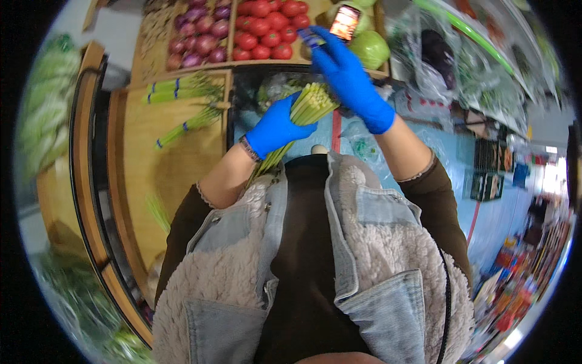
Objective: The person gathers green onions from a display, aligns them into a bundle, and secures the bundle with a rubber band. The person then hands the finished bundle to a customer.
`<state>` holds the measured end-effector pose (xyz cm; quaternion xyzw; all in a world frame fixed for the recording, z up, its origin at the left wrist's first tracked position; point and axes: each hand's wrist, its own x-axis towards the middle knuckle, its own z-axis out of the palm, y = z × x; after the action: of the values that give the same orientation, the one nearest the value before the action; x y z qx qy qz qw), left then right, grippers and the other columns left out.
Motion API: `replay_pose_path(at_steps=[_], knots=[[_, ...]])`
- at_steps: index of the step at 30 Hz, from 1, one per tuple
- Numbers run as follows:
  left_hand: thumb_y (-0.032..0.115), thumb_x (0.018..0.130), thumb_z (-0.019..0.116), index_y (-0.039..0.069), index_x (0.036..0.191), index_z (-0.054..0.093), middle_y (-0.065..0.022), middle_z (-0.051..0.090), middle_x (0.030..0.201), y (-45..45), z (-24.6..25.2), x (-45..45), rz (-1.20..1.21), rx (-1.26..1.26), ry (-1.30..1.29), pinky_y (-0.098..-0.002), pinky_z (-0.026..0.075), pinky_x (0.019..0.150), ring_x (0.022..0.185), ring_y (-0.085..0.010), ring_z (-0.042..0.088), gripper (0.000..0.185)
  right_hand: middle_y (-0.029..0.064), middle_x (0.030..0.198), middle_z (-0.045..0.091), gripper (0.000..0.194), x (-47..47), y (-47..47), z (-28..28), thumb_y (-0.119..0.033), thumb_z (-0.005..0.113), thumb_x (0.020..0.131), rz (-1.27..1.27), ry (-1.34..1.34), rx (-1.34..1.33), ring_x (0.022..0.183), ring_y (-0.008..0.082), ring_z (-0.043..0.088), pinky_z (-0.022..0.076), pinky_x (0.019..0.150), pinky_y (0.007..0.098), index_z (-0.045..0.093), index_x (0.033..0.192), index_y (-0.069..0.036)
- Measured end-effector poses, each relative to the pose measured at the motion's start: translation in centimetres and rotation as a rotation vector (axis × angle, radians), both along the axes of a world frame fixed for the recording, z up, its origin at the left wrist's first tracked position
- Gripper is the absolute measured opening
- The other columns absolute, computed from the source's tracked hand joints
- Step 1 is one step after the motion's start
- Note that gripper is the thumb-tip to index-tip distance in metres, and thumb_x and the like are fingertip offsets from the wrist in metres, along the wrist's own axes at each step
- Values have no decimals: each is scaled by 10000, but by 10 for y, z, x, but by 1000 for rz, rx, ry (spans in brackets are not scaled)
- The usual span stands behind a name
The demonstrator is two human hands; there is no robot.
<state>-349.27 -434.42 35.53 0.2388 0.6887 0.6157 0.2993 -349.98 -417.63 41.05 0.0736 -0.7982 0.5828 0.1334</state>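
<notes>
My left hand [279, 127], in a blue glove, is closed around a thick bunch of long green vegetable stems [313, 103]. Their pale cut ends point up and away from me, while the thinner ends hang down by my left forearm. Also gloved in blue, my right hand [343, 75] is raised beyond the stems at the right. Its fingers hold a small dark blue object [311, 38], too blurred to identify. On the wooden shelf at the left lie banded bunches of green stems [182, 129], tied with dark blue bands.
Wooden bins ahead hold red onions [207, 36], tomatoes [268, 29] and green cabbages [369, 49]. A lit phone [345, 22] rests by the cabbages. Bagged vegetables [436, 59] fill the right side. Loose green stems [158, 213] lie on the wooden shelf [177, 173]. Crates [486, 186] stand farther right.
</notes>
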Motion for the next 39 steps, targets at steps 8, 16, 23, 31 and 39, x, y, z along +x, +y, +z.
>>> replay_pose_path(at_steps=[8, 16, 23, 31, 39], knots=[[72, 699, 692, 12, 1091, 516, -65, 601, 986, -38, 13, -22, 567, 175, 135, -269, 481, 744, 880, -132, 572, 434, 27, 841, 535, 481, 4, 0, -9, -143, 470, 900, 350, -308, -141, 755, 87, 490, 402, 693, 213, 301, 1347, -88], [124, 695, 704, 8, 1140, 477, -84, 582, 1049, -30, 28, -15, 649, 60, 345, -286, 453, 810, 947, -155, 561, 513, 218, 981, 574, 557, 1, -29, -26, -206, 565, 826, 335, -145, 284, 796, 264, 608, 466, 707, 342, 323, 1318, -116], [86, 692, 688, 10, 1147, 481, -78, 590, 1026, -34, 27, -13, 566, 38, 276, -278, 460, 793, 931, -135, 559, 505, 218, 969, 578, 528, -1, -25, -30, -260, 562, 828, 418, -198, 345, 806, 308, 605, 467, 681, 356, 362, 1289, -97], [64, 690, 692, 1, 1139, 493, -69, 590, 1022, -37, 27, -1, 429, 138, 140, -269, 464, 789, 915, -127, 559, 495, 115, 1071, 594, 417, -5, -12, -19, -219, 521, 858, 709, -752, 225, 896, 204, 594, 463, 774, 312, 457, 1237, -55], [130, 678, 726, 0, 1123, 495, -80, 588, 1045, -50, 36, 4, 343, 81, 121, -284, 457, 817, 936, -142, 563, 517, 89, 1059, 592, 309, 5, -5, -12, -184, 516, 859, 921, -975, -216, 931, 133, 556, 434, 827, 242, 567, 1114, -17]])
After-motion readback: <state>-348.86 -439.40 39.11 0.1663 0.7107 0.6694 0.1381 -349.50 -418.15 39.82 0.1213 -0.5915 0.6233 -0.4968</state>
